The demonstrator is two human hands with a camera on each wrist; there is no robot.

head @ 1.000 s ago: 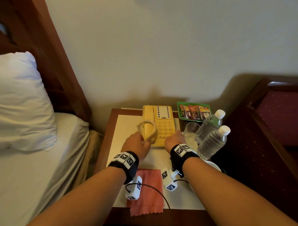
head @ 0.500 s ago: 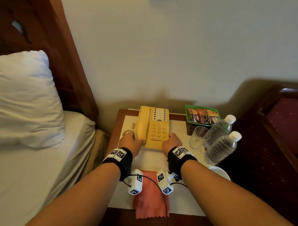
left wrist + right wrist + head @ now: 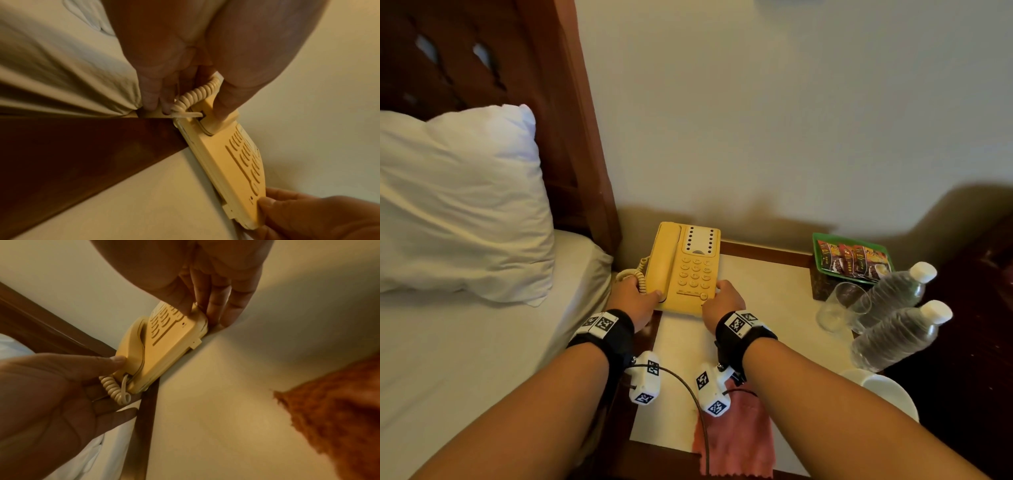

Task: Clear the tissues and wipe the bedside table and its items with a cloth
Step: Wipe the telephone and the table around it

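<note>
A yellow telephone [image 3: 683, 267] lies at the back left of the bedside table [image 3: 767, 284], its left side over the table's wooden rim. My left hand [image 3: 642, 287] grips its near left corner, thumb on the handset [image 3: 218, 120] and fingers beside the coiled cord [image 3: 197, 92]. My right hand [image 3: 722, 294] pinches the near right corner, thumb on top and fingers under the edge [image 3: 205, 314]. A pink-red cloth [image 3: 736, 438] lies flat at the table's front edge, partly under my right forearm.
On the right of the table stand a glass [image 3: 839, 308], two water bottles [image 3: 890, 294], a green tray of sachets [image 3: 852, 260] and a white dish [image 3: 887, 390]. The bed with its pillow [image 3: 458, 202] adjoins on the left. Dark wooden furniture is on the right.
Both hands have slid the telephone left and back, from the table's middle toward its back left corner. The cloth has stayed in place.
</note>
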